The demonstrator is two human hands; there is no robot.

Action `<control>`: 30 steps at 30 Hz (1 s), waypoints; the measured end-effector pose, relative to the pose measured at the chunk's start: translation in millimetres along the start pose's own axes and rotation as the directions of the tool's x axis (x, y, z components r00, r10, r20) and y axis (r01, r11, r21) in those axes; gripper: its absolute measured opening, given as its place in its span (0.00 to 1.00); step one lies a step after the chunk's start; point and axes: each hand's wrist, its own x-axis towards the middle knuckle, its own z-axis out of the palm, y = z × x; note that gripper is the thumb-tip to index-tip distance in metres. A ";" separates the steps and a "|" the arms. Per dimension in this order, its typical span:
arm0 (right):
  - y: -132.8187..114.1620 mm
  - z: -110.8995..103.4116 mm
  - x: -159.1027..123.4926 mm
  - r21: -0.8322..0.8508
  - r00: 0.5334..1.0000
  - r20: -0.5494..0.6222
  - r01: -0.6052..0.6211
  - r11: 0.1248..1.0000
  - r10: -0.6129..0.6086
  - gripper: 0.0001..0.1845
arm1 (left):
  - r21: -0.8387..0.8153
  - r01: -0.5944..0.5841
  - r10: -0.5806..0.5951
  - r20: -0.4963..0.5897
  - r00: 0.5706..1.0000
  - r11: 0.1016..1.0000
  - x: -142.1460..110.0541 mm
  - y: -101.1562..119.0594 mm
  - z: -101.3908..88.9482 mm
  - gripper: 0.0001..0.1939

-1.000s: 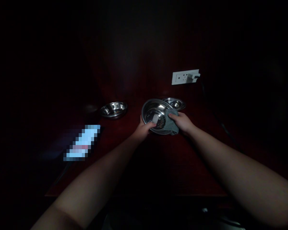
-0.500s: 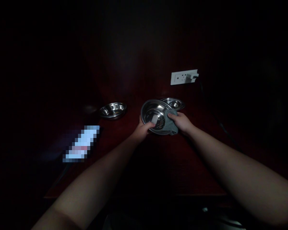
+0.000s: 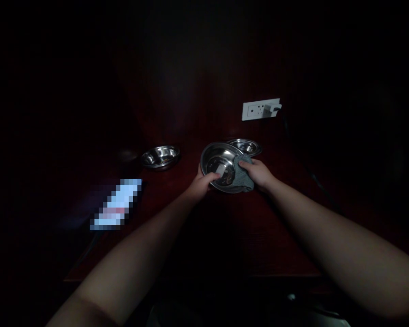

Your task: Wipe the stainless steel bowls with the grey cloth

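In a dark room lit mostly from the front, you are reaching both bare forearms over a dark red tabletop [image 3: 276, 247] and holding a shiny steel bowl [image 3: 226, 158] near the middle of the view. The bowl is tilting so that its hollow is facing you; whether its underside is touching the tabletop, you cannot tell from here. Your left hand [image 3: 201, 183] is gripping the bowl's left side, the thumb lying over the rim and pointing inward while the other fingers are mostly hiding beneath. Just beyond the thumb tip, a small pale patch [image 3: 221, 170] is showing inside the bowl, too unclear to identify. Your right hand [image 3: 259, 172] is pinching a grey-green cloth [image 3: 242, 176] against the bowl's right side, thumb on top, the fingers below out of sight; the cloth is draping over the rim and partly into the hollow. Behind the bowl and partly covered by it, a shallow steel dish [image 3: 248, 147] is lying. A second steel bowl [image 3: 161, 156] is sitting well apart to the left, and nearer you a bright, pixelated rectangle [image 3: 117, 204] is glowing. On the wall behind, a white socket plate [image 3: 251, 111] is holding a plug [image 3: 271, 108].
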 end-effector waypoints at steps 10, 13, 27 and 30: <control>-0.4 -2.9 -2.3 0.009 1.000 0.019 -0.010 1.000 0.009 0.10 | -0.010 0.017 -0.017 0.067 0.998 1.000 -3.5 4.0 -5.1 0.34; -0.8 -3.6 -2.7 0.002 1.000 0.023 0.003 1.000 -0.003 0.09 | -0.012 0.015 -0.014 0.106 0.994 1.000 -5.0 6.0 -5.4 0.33; -4.0 -5.3 -4.9 -0.051 1.000 0.020 -0.006 0.999 0.008 0.09 | -0.035 0.058 -0.051 0.165 0.985 0.998 -4.5 7.9 -9.7 0.24; -2.9 -6.0 -4.0 -0.048 0.999 0.038 -0.011 0.999 0.013 0.09 | -0.037 0.086 -0.077 0.189 0.979 0.996 -3.3 8.5 -11.1 0.23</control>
